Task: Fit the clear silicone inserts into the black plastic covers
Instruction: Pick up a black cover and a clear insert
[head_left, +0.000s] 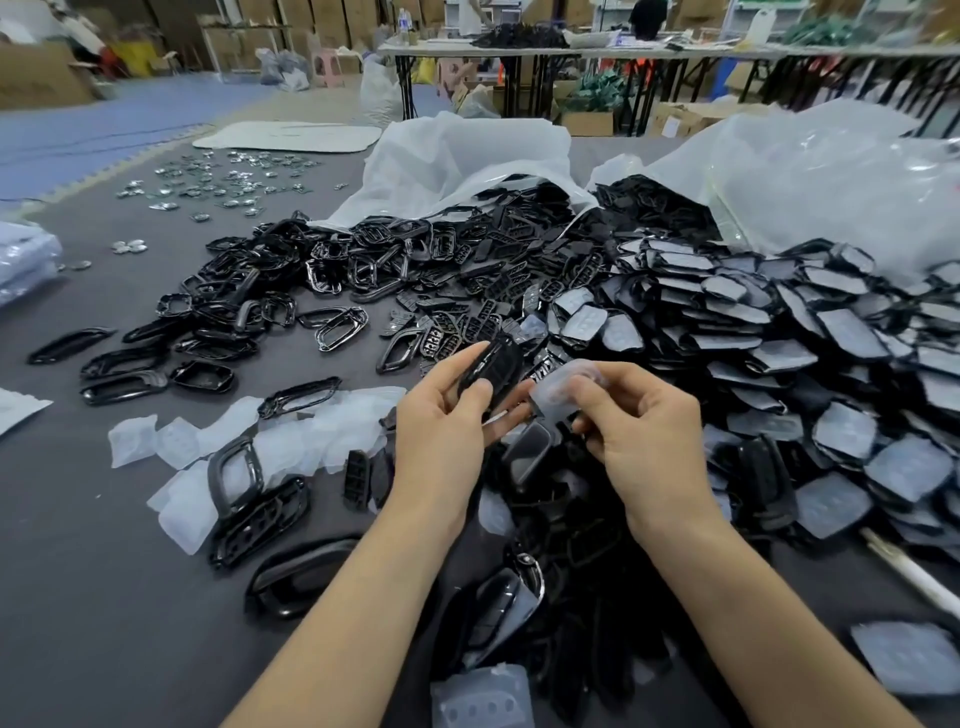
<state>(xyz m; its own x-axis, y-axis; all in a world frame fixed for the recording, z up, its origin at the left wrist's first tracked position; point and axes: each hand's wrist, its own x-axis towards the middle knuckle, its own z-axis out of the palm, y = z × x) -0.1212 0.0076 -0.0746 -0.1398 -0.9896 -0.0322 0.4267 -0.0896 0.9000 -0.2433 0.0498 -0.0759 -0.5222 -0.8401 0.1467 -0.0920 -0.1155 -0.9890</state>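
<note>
My left hand (441, 415) grips a black plastic cover (493, 371), thumb across its face and fingers behind it, tilted upward above the table's middle. Just to its right, my right hand (631, 423) pinches a clear silicone insert (558, 392) between thumb and fingers. The insert's left edge sits close to the cover; whether they touch is unclear. Loose clear inserts (291, 441) lie on the grey table to the left. A heap of empty black covers (467, 291) spreads behind my hands.
A large stack of covers with inserts in them (779, 338) fills the right side. Open white plastic bags (467, 161) lie behind the heaps. Black frames (208, 322) are scattered left, small shiny metal pieces (223, 182) farther back. More black parts (561, 571) lie under my forearms.
</note>
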